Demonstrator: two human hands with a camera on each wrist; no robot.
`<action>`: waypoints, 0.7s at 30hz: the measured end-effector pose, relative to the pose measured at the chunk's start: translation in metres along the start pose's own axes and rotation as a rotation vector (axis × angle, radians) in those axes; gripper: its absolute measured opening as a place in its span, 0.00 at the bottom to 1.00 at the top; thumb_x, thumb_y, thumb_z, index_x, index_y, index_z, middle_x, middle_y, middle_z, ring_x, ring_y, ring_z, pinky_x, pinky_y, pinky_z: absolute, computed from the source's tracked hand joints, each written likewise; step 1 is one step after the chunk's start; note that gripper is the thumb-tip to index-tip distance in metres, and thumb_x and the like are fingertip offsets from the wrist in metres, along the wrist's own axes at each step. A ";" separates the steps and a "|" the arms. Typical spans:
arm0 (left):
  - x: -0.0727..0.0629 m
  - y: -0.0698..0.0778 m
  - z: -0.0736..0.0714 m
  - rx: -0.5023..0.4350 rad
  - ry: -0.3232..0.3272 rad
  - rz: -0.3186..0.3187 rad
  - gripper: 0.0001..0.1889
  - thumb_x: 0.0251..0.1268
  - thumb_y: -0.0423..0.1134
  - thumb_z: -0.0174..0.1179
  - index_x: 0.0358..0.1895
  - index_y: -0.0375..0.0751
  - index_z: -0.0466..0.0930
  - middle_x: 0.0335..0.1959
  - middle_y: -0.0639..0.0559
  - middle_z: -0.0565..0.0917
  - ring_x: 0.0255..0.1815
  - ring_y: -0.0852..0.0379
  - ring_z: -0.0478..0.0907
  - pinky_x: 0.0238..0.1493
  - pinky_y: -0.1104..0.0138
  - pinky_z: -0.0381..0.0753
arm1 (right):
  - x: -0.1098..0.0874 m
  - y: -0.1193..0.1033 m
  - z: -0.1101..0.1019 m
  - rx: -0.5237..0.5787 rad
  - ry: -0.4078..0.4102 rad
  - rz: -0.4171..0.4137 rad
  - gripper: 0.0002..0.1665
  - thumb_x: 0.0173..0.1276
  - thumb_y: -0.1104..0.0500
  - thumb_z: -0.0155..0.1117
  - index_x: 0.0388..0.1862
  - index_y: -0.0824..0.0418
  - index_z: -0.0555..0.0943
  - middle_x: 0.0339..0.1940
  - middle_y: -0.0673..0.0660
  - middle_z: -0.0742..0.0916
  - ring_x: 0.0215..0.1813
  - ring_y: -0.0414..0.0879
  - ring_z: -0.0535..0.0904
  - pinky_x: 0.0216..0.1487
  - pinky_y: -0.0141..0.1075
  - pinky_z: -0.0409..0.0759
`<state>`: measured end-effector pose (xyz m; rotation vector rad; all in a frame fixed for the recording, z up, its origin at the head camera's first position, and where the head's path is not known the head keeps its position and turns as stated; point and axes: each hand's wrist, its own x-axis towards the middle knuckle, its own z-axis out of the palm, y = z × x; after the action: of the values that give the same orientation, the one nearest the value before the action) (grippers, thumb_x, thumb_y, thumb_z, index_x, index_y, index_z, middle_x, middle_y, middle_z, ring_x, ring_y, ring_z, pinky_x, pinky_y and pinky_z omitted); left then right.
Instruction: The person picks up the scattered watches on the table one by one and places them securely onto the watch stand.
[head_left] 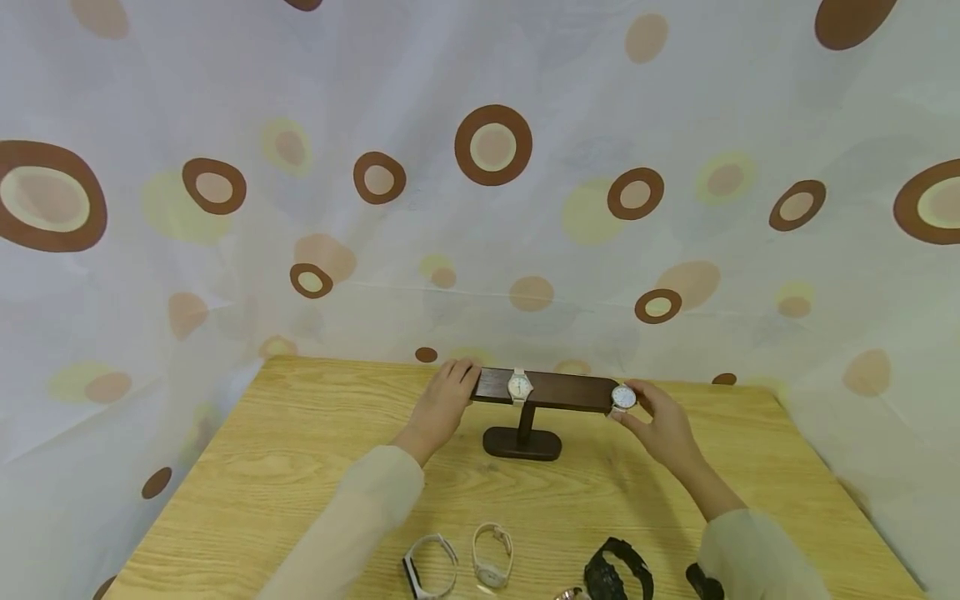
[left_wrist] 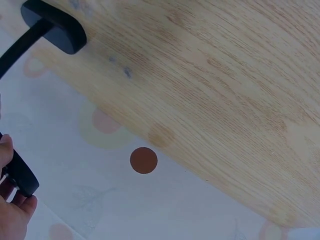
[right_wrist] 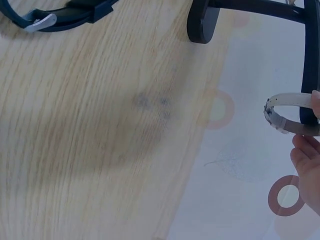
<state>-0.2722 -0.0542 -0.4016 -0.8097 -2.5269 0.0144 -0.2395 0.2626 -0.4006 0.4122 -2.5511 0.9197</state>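
Left hand point(head_left: 441, 402): fingers clamped on stand point(head_left: 573, 390), left end. Right hand point(head_left: 667, 427): fingers pinching white watch point(head_left: 623, 397), stand's right end. Table point(head_left: 315, 433) edge behind.

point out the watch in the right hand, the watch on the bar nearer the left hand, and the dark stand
Held watch point(head_left: 623, 397): head view, on its pale dial.
Bar watch point(head_left: 519, 387): head view, on its pale dial.
Dark stand point(head_left: 566, 391): head view, on its crossbar.

Wood table point(head_left: 315, 467) w/ dk stand point(head_left: 527, 422), wht band point(head_left: 412, 577), wht watch point(head_left: 491, 575), blk watch point(head_left: 602, 579), pt-hidden blk item point(head_left: 704, 582) on it.
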 end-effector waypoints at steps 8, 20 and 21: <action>0.001 0.001 0.001 0.012 -0.016 -0.003 0.26 0.58 0.39 0.63 0.59 0.36 0.67 0.57 0.45 0.72 0.56 0.51 0.71 0.59 0.67 0.73 | 0.007 0.000 -0.009 -0.005 -0.118 -0.004 0.29 0.56 0.68 0.67 0.56 0.76 0.69 0.53 0.75 0.78 0.55 0.67 0.76 0.53 0.50 0.76; 0.003 -0.002 0.003 -0.017 -0.035 -0.013 0.27 0.59 0.39 0.63 0.61 0.36 0.67 0.58 0.45 0.72 0.57 0.51 0.70 0.60 0.66 0.73 | 0.017 0.004 -0.016 -0.056 -0.197 -0.055 0.28 0.56 0.66 0.67 0.55 0.74 0.71 0.53 0.74 0.78 0.55 0.67 0.76 0.52 0.50 0.77; 0.003 -0.002 0.003 -0.019 -0.040 -0.014 0.27 0.59 0.39 0.63 0.61 0.36 0.67 0.58 0.45 0.72 0.58 0.50 0.70 0.60 0.66 0.72 | 0.018 0.004 -0.016 -0.056 -0.203 -0.064 0.29 0.56 0.66 0.67 0.55 0.74 0.71 0.53 0.74 0.78 0.55 0.67 0.76 0.52 0.50 0.77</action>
<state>-0.2763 -0.0538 -0.4024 -0.8061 -2.5736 0.0020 -0.2521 0.2735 -0.3830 0.5938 -2.7214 0.8184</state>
